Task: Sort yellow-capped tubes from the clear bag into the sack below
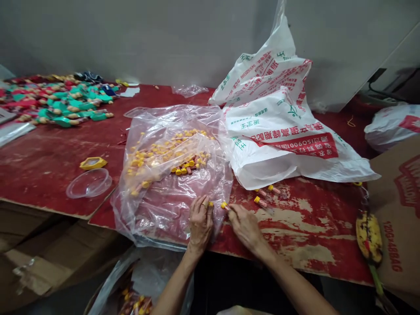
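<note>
My right hand [245,225] pinches a small clear tube with a yellow cap [224,204] near the table's front edge. Beside it, my left hand [200,221] is closed at the edge of a clear plastic bag [157,214], and another yellow cap [210,204] shows at its fingertips; most of that tube is hidden. Many yellow-capped tubes [183,168] with reddish-brown contents lie in and on the bag. A few more tubes [261,202] rest on the table right of my right hand, by the white sack.
A large white printed sack [282,140] stands on the worn red table [49,166]. Green and red figures [65,103] are heaped at the far left. Nearer are a yellow piece [93,163] and a clear lid [89,183]. A carton [398,210] stands right; a plastic-lined container [131,284] sits below.
</note>
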`<act>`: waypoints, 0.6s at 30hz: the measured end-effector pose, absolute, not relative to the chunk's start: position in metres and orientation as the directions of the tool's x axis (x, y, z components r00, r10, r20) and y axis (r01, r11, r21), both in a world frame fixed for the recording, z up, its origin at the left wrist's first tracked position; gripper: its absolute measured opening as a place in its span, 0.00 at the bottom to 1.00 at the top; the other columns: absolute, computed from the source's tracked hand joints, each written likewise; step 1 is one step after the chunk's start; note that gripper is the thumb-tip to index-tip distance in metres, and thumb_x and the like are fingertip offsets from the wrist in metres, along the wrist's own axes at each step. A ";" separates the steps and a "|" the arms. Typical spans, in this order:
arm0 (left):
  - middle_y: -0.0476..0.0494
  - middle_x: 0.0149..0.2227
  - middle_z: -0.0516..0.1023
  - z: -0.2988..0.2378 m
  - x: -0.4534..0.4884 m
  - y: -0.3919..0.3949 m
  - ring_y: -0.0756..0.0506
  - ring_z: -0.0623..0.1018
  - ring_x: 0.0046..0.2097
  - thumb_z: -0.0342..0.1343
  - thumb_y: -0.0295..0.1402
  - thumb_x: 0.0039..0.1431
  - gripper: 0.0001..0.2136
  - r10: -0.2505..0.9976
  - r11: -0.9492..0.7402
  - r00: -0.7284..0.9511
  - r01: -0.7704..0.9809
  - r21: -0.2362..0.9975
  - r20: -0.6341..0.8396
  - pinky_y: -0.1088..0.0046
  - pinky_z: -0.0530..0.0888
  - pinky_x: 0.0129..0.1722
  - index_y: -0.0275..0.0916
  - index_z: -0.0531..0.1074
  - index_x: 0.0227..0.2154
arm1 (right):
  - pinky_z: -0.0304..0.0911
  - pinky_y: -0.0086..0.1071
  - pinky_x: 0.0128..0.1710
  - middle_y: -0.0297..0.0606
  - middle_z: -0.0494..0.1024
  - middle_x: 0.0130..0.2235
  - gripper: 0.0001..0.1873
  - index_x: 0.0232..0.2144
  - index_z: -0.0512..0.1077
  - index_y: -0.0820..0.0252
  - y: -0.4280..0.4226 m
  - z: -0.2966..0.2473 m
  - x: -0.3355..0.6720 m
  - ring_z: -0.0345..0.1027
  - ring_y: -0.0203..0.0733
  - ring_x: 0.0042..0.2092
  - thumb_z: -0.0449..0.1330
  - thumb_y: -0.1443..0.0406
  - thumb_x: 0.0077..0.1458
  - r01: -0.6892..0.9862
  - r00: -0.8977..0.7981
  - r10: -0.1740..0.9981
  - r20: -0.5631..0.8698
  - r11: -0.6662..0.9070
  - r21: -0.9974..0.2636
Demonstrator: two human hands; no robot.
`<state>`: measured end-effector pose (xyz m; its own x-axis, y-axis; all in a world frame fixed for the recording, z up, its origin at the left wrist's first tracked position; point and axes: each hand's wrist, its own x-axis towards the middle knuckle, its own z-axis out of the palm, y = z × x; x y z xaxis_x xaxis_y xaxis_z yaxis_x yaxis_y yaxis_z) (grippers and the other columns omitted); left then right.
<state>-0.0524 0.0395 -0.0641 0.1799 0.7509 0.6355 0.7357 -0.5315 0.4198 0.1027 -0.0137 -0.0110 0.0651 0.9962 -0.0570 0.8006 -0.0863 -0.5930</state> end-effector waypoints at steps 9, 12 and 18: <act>0.42 0.52 0.76 -0.050 -0.049 0.037 0.36 0.68 0.57 0.50 0.31 0.61 0.11 0.713 -0.647 0.446 0.717 0.261 0.541 0.48 0.60 0.57 0.43 0.75 0.42 | 0.59 0.34 0.42 0.41 0.71 0.41 0.09 0.39 0.71 0.58 -0.013 -0.014 0.131 0.64 0.44 0.43 0.52 0.68 0.59 0.960 0.139 0.961 0.237 -0.072 -0.269; 0.42 0.51 0.76 -0.049 -0.045 0.035 0.37 0.69 0.56 0.51 0.30 0.59 0.10 0.727 -0.624 0.426 0.738 0.258 0.539 0.48 0.60 0.57 0.43 0.74 0.42 | 0.57 0.38 0.43 0.45 0.71 0.43 0.08 0.39 0.71 0.61 -0.021 -0.019 0.172 0.62 0.48 0.44 0.53 0.67 0.59 0.972 0.230 0.936 0.265 -0.207 -0.112; 0.38 0.54 0.73 -0.042 -0.043 0.027 0.37 0.66 0.59 0.51 0.28 0.56 0.17 0.785 -0.545 0.349 0.782 0.302 0.512 0.51 0.61 0.58 0.38 0.70 0.49 | 0.58 0.39 0.41 0.48 0.73 0.43 0.14 0.38 0.72 0.63 -0.040 -0.042 0.198 0.65 0.50 0.42 0.47 0.63 0.62 0.994 0.023 0.961 0.275 0.008 -0.113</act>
<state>-0.0433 0.0266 -0.0423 0.3495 0.7847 0.5120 0.7820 -0.5453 0.3018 0.1980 -0.0401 -0.0419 0.0235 0.9612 0.2749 0.9936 0.0080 -0.1129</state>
